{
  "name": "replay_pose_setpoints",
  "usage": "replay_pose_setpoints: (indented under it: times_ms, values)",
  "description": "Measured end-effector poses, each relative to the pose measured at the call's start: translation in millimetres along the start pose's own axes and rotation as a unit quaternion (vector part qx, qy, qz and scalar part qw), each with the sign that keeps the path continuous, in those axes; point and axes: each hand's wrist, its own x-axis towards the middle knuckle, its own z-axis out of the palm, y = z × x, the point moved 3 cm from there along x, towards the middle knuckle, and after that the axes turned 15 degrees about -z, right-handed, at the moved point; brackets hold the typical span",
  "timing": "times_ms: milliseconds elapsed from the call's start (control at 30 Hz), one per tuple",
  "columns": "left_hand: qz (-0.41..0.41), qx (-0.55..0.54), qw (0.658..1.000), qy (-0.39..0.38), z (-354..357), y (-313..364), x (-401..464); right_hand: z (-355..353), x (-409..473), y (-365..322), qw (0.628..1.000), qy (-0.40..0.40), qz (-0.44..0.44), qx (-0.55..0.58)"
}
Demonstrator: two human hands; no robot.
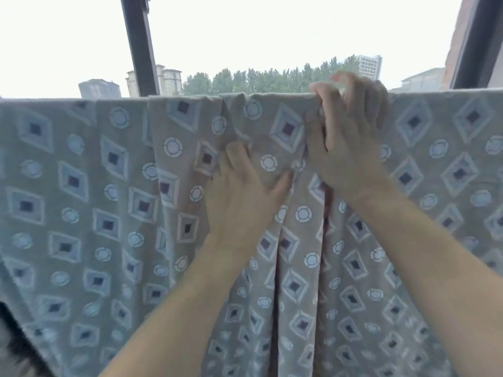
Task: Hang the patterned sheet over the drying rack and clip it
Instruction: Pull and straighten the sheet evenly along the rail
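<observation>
Where the patterned sheet (109,213) hangs, it drapes over a horizontal line running across the view at window height; the rack bar beneath its top fold is covered by cloth and cannot be seen. Fabric is grey-green, printed with pale nested diamonds with dark centres and small white ringed circles. It falls in broad vertical folds, with a deep pleat gathered near the middle — a reddish underside shows inside that pleat.

Right hand (351,137): fingers curled over the top edge of the sheet, clenching a bunch of cloth at the fold line. Whether a clip sits inside that grip cannot be told; motion blur on the fingertips.

Left hand (242,191): lower and just beside the right, palm against the hanging face of the sheet, fingertips and thumb pinching a small fold of fabric between them. Both forearms are bare and reach up from the lower edge of the view.

Surroundings — behind the sheet, a dark window post (140,47) rises left of centre, and a second dark frame (473,42) stands at the far right. Through the opening: a row of green trees (258,77), several pale high-rise buildings (99,88), bright overcast sky. At lower left, below the sheet's hem, a dark patch, too blurred to identify.
</observation>
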Motion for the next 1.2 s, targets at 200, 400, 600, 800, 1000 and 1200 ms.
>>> replay_pose_setpoints:
  times_ms: [200, 400, 600, 800, 1000, 1200]
  values:
    - [-0.018, -0.015, 1.0, -0.017, -23.2, -28.6, 21.5, -1.2, 2.4, 7.2, 0.999, -0.024, 0.009, 0.035]
    - [-0.077, -0.023, 0.994, 0.069, -53.4, -36.9, 41.3, 1.5, 8.8, 8.6, 0.996, -0.074, -0.031, 0.046]
    - [0.142, 0.03, 0.989, 0.038, -24.6, 33.1, 46.8, -8.1, 16.7, 35.2, 0.997, -0.039, 0.024, 0.063]
    - [0.2, 0.046, 0.979, -0.01, -11.3, 41.3, 68.7, -8.7, 5.4, 63.0, 0.995, -0.057, 0.075, -0.033]
    - [0.152, 0.04, 0.987, 0.026, -29.4, 16.8, 82.9, -3.3, 1.9, 75.5, 0.995, -0.064, 0.056, -0.046]
    - [0.065, 0.051, 0.996, 0.025, -32.6, 8.8, 101.0, -4.2, -2.1, 95.1, 0.993, -0.06, 0.072, -0.066]
